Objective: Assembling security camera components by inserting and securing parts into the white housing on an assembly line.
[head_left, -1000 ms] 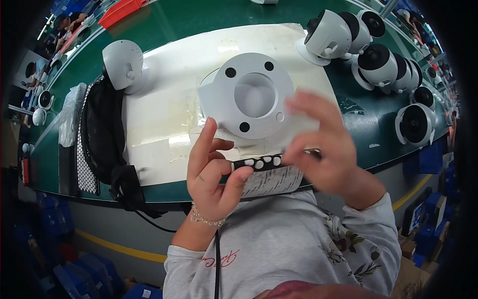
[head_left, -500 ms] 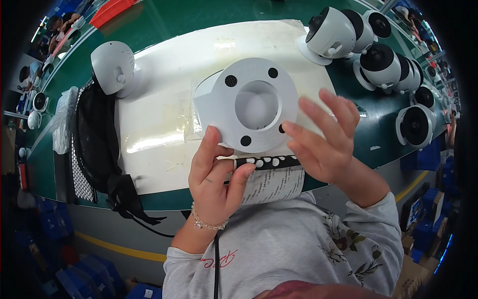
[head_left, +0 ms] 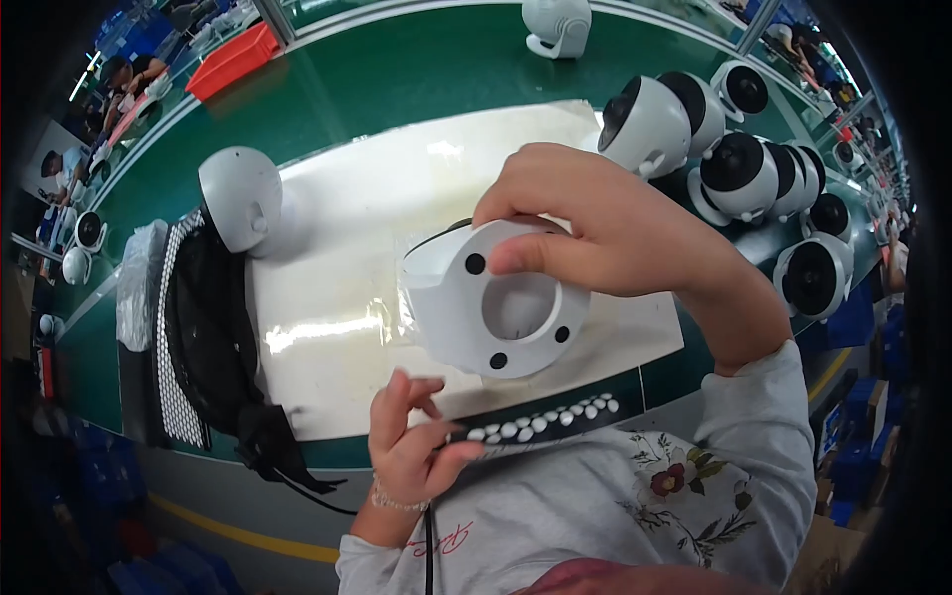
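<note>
A white desk fan (head_left: 458, 315) lies with its round base turned up over the white board. The base has a large round opening and black round pads around its ring. My right hand (head_left: 585, 223) grips the base's far rim, thumb on the ring and fingers over the edge; part of the ring is hidden under it. Nearer to me, my left hand (head_left: 409, 446) is apart from the fan, thumb and fingers closed at the left end of a dark pad sheet (head_left: 540, 424). White round spots run in rows along that sheet.
Another white fan (head_left: 241, 198) stands at the left, by a black bag (head_left: 213, 317) and a clear plastic bundle (head_left: 144, 288). Several fans with black fronts (head_left: 739, 177) crowd the right side. A red tray (head_left: 233, 61) lies far left, and one fan (head_left: 557, 25) stands at the far edge.
My right hand has gone from hovering beside the base to gripping its far rim. The fan has turned and tilted. My left hand has come off the base, keeping the pad sheet.
</note>
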Demonstrator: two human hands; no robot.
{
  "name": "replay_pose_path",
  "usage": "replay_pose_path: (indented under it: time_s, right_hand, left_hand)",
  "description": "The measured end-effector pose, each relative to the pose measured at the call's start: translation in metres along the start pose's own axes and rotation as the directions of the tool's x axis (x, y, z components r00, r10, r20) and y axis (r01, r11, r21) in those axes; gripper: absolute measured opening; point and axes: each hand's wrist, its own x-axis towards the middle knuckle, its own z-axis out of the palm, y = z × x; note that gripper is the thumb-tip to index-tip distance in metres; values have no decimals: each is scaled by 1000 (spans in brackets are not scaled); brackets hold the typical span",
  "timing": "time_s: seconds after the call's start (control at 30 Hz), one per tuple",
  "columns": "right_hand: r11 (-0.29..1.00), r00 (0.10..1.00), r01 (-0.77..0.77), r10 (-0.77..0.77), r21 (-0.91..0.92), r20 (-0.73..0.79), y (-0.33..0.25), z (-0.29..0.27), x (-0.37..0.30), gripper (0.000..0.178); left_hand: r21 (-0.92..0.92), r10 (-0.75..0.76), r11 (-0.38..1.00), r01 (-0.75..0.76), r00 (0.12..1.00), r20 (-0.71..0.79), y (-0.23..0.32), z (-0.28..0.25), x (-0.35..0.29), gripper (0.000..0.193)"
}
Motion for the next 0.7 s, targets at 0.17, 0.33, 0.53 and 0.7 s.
replay_pose_path:
  time_s: [0.17, 0.33, 0.53, 0.7]
  right_hand:
    - [982, 964, -123, 152, 142, -218, 42, -7, 54, 21]
    - [709, 870, -116, -266, -696, -416, 164, 53, 121, 12]
    - [676, 912, -381, 162, -631, -377, 226, 88, 131, 14]
    - [827, 753, -533, 365, -181, -548, 227, 64, 115, 19]
  left_hand:
    - [-151, -156, 980, 132, 975, -160, -16, -11, -12, 31]
    - [-100, -198, 976, 195, 980, -20, -13, -13, -13, 42]
    - [-116, -173, 979, 170, 985, -21, -17, -22, -20, 37]
    - [-177, -214, 964, 200, 975, -66, -16, -24, -19, 26]
